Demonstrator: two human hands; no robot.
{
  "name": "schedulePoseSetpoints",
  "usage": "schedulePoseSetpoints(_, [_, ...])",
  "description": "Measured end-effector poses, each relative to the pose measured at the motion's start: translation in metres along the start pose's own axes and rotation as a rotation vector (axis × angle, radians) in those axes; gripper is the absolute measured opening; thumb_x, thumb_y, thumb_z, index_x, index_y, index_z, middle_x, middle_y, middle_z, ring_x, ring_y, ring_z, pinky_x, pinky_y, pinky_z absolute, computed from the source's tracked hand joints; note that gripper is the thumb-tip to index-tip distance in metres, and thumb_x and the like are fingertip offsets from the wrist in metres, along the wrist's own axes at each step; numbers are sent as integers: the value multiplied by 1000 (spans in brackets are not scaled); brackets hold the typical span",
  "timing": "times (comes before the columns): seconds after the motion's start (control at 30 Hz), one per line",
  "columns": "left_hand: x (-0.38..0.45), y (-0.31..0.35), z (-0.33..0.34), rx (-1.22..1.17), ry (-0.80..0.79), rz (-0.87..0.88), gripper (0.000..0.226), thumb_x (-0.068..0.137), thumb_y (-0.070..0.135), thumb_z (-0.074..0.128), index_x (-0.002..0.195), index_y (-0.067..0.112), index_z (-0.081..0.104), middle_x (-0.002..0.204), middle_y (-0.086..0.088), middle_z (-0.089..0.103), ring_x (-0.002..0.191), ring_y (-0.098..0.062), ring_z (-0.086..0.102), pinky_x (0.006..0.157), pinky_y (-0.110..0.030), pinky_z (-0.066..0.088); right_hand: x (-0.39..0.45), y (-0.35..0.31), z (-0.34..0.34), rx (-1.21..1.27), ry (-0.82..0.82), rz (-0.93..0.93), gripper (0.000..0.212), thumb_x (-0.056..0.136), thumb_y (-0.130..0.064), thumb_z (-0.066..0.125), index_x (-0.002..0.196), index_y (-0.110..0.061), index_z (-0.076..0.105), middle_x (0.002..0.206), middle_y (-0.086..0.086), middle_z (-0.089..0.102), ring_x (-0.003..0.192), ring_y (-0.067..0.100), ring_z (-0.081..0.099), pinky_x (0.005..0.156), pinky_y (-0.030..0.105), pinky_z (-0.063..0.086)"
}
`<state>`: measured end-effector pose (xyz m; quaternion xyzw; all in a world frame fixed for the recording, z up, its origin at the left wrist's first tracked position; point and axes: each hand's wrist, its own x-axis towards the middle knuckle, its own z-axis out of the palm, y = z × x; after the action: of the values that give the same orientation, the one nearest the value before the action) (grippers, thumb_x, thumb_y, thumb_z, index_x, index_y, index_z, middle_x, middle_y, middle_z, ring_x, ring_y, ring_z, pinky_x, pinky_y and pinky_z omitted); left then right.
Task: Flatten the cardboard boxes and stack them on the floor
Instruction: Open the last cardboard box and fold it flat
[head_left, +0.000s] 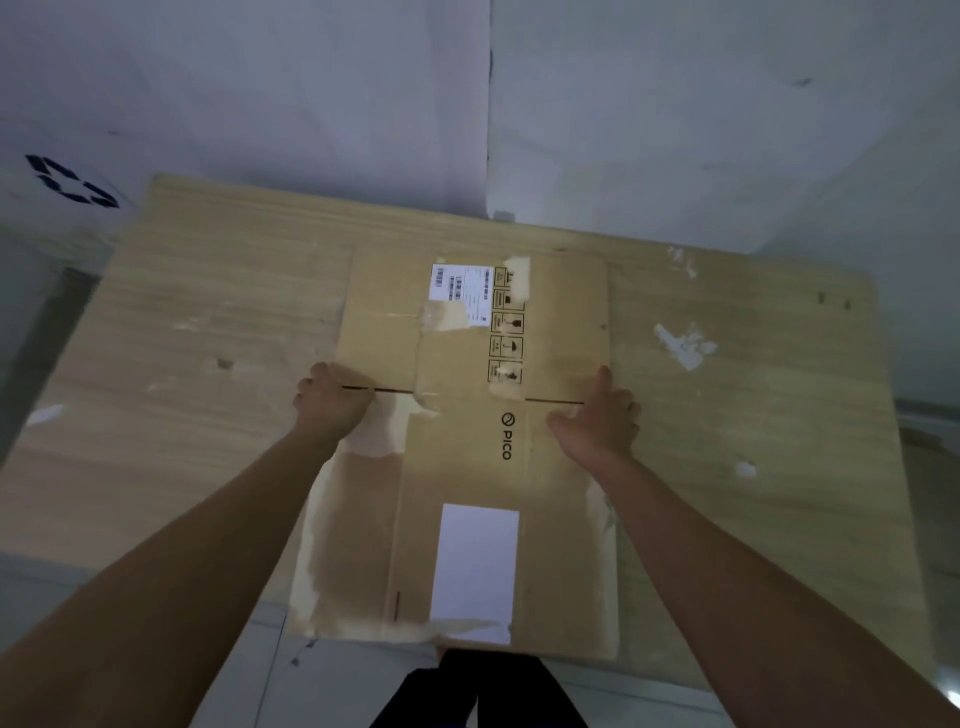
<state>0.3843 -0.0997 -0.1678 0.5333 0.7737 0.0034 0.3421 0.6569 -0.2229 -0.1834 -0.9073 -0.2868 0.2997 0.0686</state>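
A flattened brown cardboard box (462, 441) with a PICO logo, handling symbols and two white labels lies in front of me on a pale wooden board (208, 338). My left hand (330, 400) grips the box's left edge at a flap slit. My right hand (597, 421) holds its right edge at the matching slit, fingers spread on the cardboard. The near end of the box overhangs the board's front edge above my dark trousers.
The board shows torn tape and paper scraps (683, 343). White walls (675, 130) stand behind it, meeting at a corner. A pale box with a black recycling mark (72, 182) is at far left. Light floor tiles (322, 680) lie below.
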Motion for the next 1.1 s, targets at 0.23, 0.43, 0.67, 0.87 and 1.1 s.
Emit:
schedulePoseSetpoints(0.23, [-14,-11,-2,-51,-5,57,63,90,39,64,136,12,32,123,-24,59,109,-44,59,89,-47,49,-11,18,4,154,88,-6,94,84,-42,73,156,-24,16,138,21,37,125,42,46,99,44,45])
schedulePoseSetpoints(0.43, [-44,-14,3,79,259,308,42,101,32,45,136,13,30,92,-25,67,82,-43,65,68,-41,46,-36,12,-2,159,133,18,103,86,-54,69,159,-35,0,126,20,56,112,38,60,91,41,46])
schedulePoseSetpoints(0.67, [-54,-7,-39,26,379,381,41,101,31,45,136,13,34,93,-31,66,87,-49,63,70,-43,44,-51,-17,-43,158,224,-60,97,86,-53,68,159,-34,7,124,15,60,110,34,61,87,38,46])
schedulePoseSetpoints(0.87, [-57,8,-111,-87,508,435,44,100,31,46,139,15,32,93,-31,66,89,-49,63,72,-45,45,-78,-77,-84,227,324,-197,99,88,-51,67,159,-35,0,127,14,58,110,32,61,84,36,44])
schedulePoseSetpoints(1.1, [-69,-17,-215,-202,617,522,40,102,30,44,136,10,34,100,-23,66,90,-43,64,73,-40,43,-143,-158,-102,269,467,-345,101,86,-54,68,159,-36,0,115,12,59,103,33,63,88,40,48])
